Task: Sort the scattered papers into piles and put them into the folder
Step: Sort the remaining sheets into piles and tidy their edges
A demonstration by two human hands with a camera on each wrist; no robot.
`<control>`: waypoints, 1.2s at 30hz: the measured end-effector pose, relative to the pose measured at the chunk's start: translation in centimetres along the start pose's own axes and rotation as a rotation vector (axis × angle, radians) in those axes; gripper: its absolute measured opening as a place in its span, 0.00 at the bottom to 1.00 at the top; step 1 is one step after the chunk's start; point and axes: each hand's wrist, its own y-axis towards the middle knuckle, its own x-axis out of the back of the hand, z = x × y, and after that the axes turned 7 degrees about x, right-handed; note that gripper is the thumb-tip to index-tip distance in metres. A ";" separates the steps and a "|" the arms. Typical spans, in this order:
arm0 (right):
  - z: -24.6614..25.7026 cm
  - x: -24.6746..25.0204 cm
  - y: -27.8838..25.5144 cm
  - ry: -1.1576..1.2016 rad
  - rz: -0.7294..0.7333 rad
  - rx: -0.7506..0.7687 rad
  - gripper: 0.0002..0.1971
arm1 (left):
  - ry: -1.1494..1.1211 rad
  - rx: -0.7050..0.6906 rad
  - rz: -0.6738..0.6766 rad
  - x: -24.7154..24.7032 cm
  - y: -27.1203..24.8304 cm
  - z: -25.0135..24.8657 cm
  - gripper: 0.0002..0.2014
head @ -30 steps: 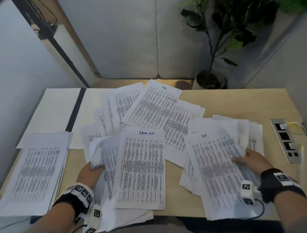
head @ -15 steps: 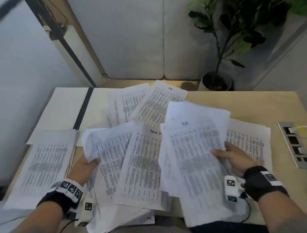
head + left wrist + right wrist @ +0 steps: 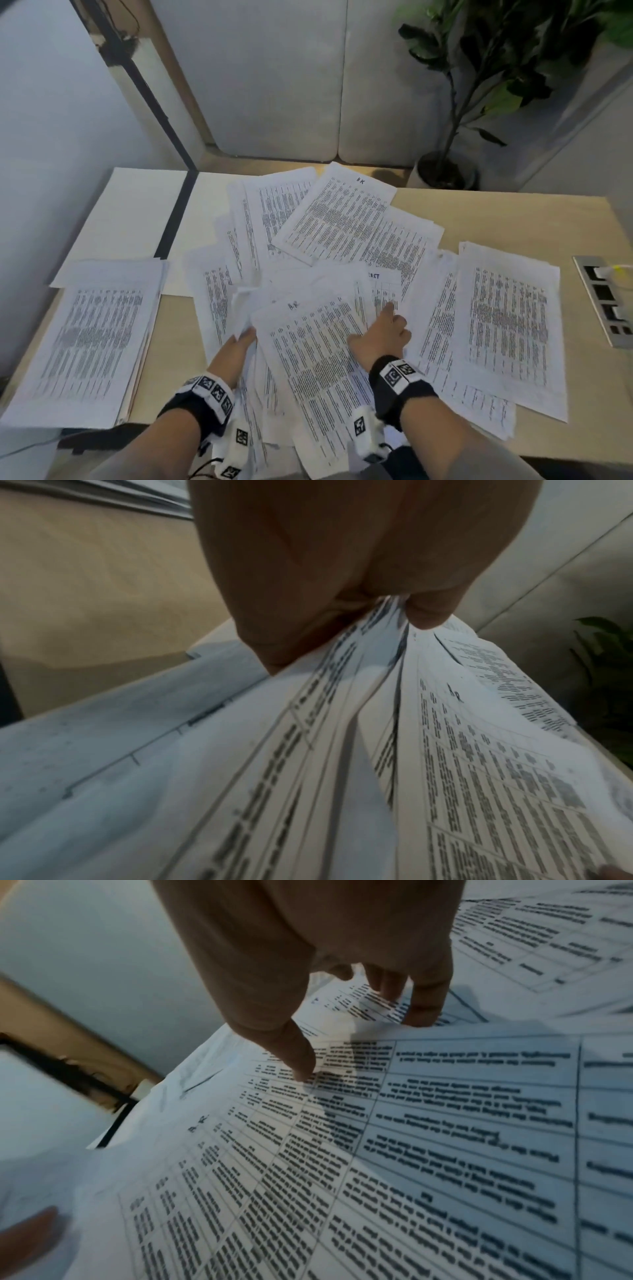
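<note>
Printed sheets (image 3: 339,219) lie scattered over the wooden table (image 3: 513,219). My left hand (image 3: 241,339) grips the near-left edge of a fanned bundle of papers (image 3: 342,750), pinched between thumb and fingers (image 3: 428,612). On top of the bundle lies a stack marked "BR" (image 3: 308,359). My right hand (image 3: 371,323) rests on that stack's right edge. Its thumb (image 3: 301,1066) presses the top sheet, and the bent fingers (image 3: 424,1007) reach past the edge to the sheet below. An open white folder (image 3: 137,219) with a black spine lies at the back left.
A squared pile (image 3: 96,339) sits at the near left and another pile (image 3: 507,325) at the right. A socket panel (image 3: 606,301) is set into the table's right side. A potted plant (image 3: 445,171) stands behind the table. A wall runs close on the left.
My right hand carried the "BR" stack leftward from the right pile and laid it onto the bundle in my left hand. The left hand kept its grip and shifted slightly right.
</note>
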 end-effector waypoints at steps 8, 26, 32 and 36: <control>2.2 -1.3 -2.3 -0.252 0.174 0.163 0.41 | 0.106 -0.078 0.072 -1.2 0.2 0.9 0.52; 1.0 -0.1 -2.2 0.590 0.010 0.135 0.48 | 0.169 -0.317 0.105 5.8 -1.0 -1.6 0.25; 2.1 3.2 -1.6 0.924 0.393 0.221 0.51 | 0.118 -0.245 0.310 5.1 -1.0 -4.0 0.41; 3.6 5.4 -1.7 0.581 0.492 0.336 0.35 | 0.188 -0.194 0.314 2.4 -1.2 -5.6 0.45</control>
